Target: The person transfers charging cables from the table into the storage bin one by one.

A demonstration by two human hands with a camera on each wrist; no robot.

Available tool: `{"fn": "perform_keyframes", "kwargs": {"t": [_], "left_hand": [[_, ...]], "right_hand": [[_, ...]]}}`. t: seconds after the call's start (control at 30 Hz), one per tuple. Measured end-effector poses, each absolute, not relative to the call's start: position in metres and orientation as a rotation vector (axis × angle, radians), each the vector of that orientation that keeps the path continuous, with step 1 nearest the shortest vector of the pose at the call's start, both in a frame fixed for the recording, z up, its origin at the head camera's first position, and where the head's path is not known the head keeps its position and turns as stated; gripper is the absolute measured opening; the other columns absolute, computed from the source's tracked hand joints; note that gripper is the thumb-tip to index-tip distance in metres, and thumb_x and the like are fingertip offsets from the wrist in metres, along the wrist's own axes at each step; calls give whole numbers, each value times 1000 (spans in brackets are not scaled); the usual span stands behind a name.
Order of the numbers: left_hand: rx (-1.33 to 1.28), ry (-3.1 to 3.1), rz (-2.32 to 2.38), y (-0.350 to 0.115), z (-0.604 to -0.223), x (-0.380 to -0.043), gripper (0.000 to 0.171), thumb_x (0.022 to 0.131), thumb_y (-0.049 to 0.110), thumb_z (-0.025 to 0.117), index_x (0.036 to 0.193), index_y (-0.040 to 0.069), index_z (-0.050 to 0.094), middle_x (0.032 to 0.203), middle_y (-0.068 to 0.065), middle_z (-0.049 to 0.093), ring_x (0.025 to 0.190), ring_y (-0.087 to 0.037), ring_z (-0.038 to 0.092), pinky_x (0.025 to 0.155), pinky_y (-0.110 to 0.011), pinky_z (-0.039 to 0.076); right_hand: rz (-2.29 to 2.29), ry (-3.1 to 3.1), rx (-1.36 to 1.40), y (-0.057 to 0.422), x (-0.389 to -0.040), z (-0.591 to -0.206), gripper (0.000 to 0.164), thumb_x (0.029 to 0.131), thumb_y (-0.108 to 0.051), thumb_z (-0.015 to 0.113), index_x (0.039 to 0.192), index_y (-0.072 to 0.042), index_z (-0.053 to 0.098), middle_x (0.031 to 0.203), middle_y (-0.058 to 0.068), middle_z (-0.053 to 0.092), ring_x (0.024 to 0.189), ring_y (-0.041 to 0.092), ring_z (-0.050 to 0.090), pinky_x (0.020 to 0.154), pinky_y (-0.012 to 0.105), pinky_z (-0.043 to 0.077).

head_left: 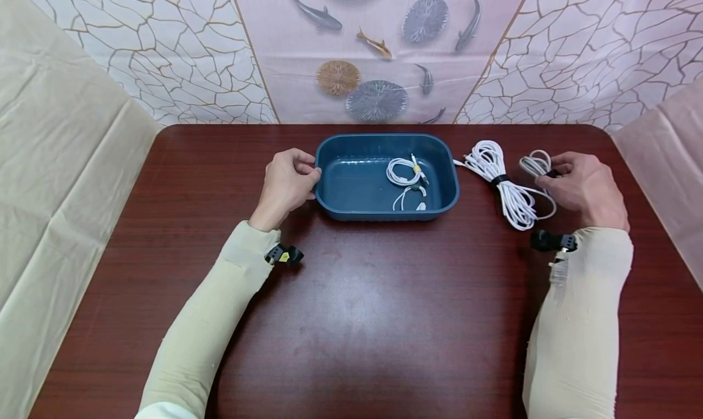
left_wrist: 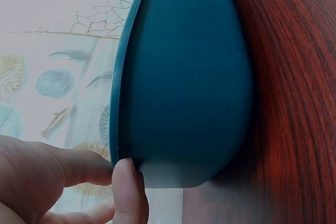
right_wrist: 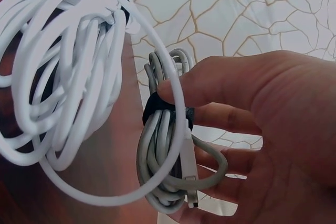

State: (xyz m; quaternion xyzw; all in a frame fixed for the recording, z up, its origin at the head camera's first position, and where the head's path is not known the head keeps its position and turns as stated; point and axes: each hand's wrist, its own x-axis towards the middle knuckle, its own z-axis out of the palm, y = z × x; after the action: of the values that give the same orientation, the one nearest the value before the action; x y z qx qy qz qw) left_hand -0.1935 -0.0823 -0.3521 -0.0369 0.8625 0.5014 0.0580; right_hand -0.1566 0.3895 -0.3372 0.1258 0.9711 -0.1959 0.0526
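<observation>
My left hand (head_left: pixel 287 184) pinches the left rim of a dark blue plastic basin (head_left: pixel 351 214); the left wrist view shows thumb and fingers at the basin's edge (left_wrist: pixel 116 103). Inside the basin lie two small white cables, one coiled with a yellow tie (head_left: pixel 400 180) and one with a dark tie (head_left: pixel 413 190). Over at the right, my right hand (head_left: pixel 587 184) holds a coiled grey cable (head_left: pixel 534 164). Thumb and finger pinch its black strap (right_wrist: pixel 157 109) in the right wrist view, where a metal plug (right_wrist: pixel 190 182) hangs at the coil's lower end.
A larger white cable bundle (head_left: pixel 486 160) with a black strap lies between the basin and my right hand, one end reaching the basin's right side. The dark red wooden table (head_left: pixel 357 309) meets patterned cloth (head_left: pixel 379 59) at its back edge.
</observation>
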Motion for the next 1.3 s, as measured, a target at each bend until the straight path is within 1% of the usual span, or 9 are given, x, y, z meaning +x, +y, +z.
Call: {"fn": "perform_keyframes", "kwargs": {"t": [0.2,0.43,0.73,0.87,0.93,1.03,1.13,1.17,1.3], "left_hand": [[-111,2616,1524,-82,-352,-193,27,96,14,69,122,3,66,102,-15,69,60,-14,68,59,-26,64],[-118,2613,1521,-82,-352,-193,27,97,13,69,122,3,66,102,-15,69,59,-14,67,68,-37,67],[-112,2616,1526,-81,-352,-193,28,96,14,69,122,3,66,102,-15,69,60,-14,67,58,-25,63],[-115,2614,1527,-81,-352,-193,28,97,13,69,122,3,66,102,-15,69,60,-14,68,58,-25,63],[-117,2614,1527,-81,-352,-193,28,97,13,69,122,3,66,102,-15,69,60,-14,67,60,-28,64],[-122,2615,1525,-81,-352,-193,27,96,13,69,122,3,66,102,-14,69,59,-14,67,60,-28,64],[-121,2617,1522,-81,-353,-193,27,96,13,69,122,3,66,102,-14,69,60,-14,68,60,-28,64],[-119,2619,1520,-81,-353,-193,27,97,14,69,122,4,66,102,-14,69,60,-14,68,58,-25,63],[-110,2622,1519,-82,-354,-193,28,97,15,69,122,4,65,102,-14,69,60,-14,68,58,-25,63]], "right_hand": [[-597,2949,390,388,-156,-335,61,98,-42,57,142,-2,51,138,31,57,120,50,52,86,66,47],[-602,2957,393,385,-156,-333,61,98,-44,58,142,-2,52,138,30,57,120,49,52,86,67,47],[-597,2968,394,383,-154,-330,60,98,-44,58,140,-2,53,134,32,57,117,49,53,83,65,48],[-600,2976,388,382,-153,-329,59,98,-44,58,140,-3,54,131,33,59,116,48,55,81,64,49],[-601,2978,386,381,-152,-328,59,98,-44,58,140,-3,54,131,33,60,116,48,55,81,63,49],[-593,2979,383,381,-152,-327,59,98,-44,57,140,-2,54,131,33,59,116,48,55,81,64,49],[-587,2980,386,380,-152,-325,60,98,-44,57,140,-3,53,131,33,59,116,48,55,80,64,49],[-586,2981,387,380,-152,-325,60,98,-44,57,141,-3,53,131,33,59,116,48,55,80,64,49],[-587,2989,383,379,-152,-324,59,98,-44,57,141,-3,54,133,33,58,116,48,55,81,64,49]]}}
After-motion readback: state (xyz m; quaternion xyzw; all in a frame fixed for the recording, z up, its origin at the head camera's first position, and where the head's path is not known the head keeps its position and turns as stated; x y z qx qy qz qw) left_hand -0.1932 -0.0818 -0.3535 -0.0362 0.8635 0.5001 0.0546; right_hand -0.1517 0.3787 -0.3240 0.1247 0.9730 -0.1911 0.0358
